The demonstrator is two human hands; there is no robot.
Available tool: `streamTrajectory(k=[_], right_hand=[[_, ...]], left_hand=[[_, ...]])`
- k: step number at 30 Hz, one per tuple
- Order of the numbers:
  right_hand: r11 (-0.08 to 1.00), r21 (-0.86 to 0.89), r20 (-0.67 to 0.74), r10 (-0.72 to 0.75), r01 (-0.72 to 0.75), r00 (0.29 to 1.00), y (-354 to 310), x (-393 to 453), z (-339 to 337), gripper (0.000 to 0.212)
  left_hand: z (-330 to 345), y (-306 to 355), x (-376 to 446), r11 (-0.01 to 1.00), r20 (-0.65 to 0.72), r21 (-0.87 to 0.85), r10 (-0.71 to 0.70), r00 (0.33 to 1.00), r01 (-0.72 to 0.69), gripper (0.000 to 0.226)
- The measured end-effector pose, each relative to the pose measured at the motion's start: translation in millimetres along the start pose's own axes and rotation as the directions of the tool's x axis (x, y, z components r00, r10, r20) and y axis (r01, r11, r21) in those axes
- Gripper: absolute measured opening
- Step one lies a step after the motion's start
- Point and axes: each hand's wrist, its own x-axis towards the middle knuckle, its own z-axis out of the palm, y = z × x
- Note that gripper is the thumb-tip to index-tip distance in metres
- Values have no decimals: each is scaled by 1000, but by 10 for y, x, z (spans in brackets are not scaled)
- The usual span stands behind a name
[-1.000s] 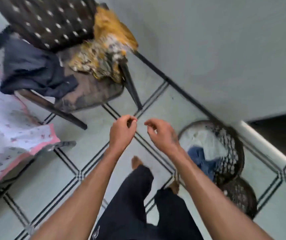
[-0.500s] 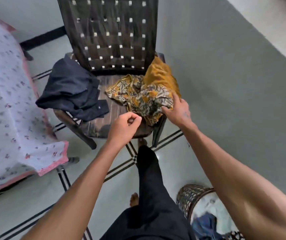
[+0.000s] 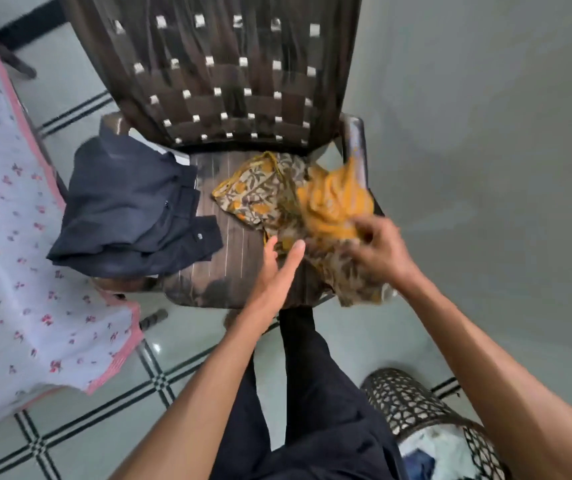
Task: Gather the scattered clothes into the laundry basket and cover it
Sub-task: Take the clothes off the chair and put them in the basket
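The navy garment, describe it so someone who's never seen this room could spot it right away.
Find the brown woven chair against the wall. The navy garment lies crumpled on the seat's left side, draping over the edge. Unlike the yellow printed cloth beside it, it is plain and dark, and no hand touches it.

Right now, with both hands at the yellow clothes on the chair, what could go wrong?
The right hand grips only one bunch of the yellow clothes, and the left hand is open beside them, so part could trail or drop on the way to the basket. The dark trousers overhang the chair edge and may get left behind or slip off.
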Motion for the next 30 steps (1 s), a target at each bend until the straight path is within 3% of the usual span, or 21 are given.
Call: streamTrajectory(k=[1, 2, 4, 5, 7, 9, 11, 13, 16, 18, 20, 22, 25, 28, 30], right_hand=[[981, 195, 135, -33, 6, 990, -164, -126, 0, 28], [931, 362, 232, -41, -47, 972, -296, -252, 31, 27], [861, 502, 188, -12, -86, 982, -402, -379, 140, 28], [877, 477, 86, 9, -49, 996, -396, -365, 150, 43], [962, 274, -43, 17, -5, 999, -352, -260, 149, 94], [978, 207, 68, -14, 0, 998, -367, -167, 247, 128], [930, 346, 295, 21, -127, 955, -504, -114, 444, 105], [886, 408, 386, 50, -219, 921, -672, -62, 656, 69], [871, 439, 320, 78, -221, 944, -873, 4, 950, 44], [805, 515, 266, 177, -295, 947, -979, 27, 1104, 42], [735, 566, 259, 271, -374, 927, -1058, 93, 1296, 40], [678, 597, 281, 324, -429, 903, -1131, 152, 1391, 40], [640, 607, 253, 407, -472, 878, -1202, 246, 1568, 39], [600, 614, 230, 485, -512, 844, -1263, 255, 1719, 43], [589, 627, 185, 524, -511, 831, -1325, 210, 1780, 44]], left_hand=[[13, 134, 41, 988, 97, -97, -109, 989, 118, 121], [6, 250, 71, 959, 201, -186, -175, 964, 213, 114], [-43, 483, 78, 912, 292, -313, -173, 940, 266, 72], [-89, 546, 108, 918, 258, -322, -150, 954, 232, 60], [-253, 588, 143, 957, 158, -260, -92, 983, 131, 65], [-479, 645, 38, 989, 147, -141, -24, 989, 45, 69], [-740, 695, -62, 1000, 178, -10, 9, 984, -7, 43], [-1047, 772, -135, 992, 220, 108, 46, 974, -71, 25], [-1658, 850, -98, 947, 141, 278, 124, 982, -159, 56], [-2116, 777, 90, 902, -75, 386, 240, 968, -194, 68], [-2650, 656, 378, 873, -366, 476, 309, 878, -109, 99], [-2983, 516, 620, 884, -505, 468, 258, 824, 10, 127], [-3170, 277, 994, 819, -472, 552, 151, 869, 158, 135], [-3115, 109, 1212, 609, -497, 750, 263, 827, 258, 120], [-3171, 135, 1269, 535, -466, 807, 317, 826, 250, 112]])
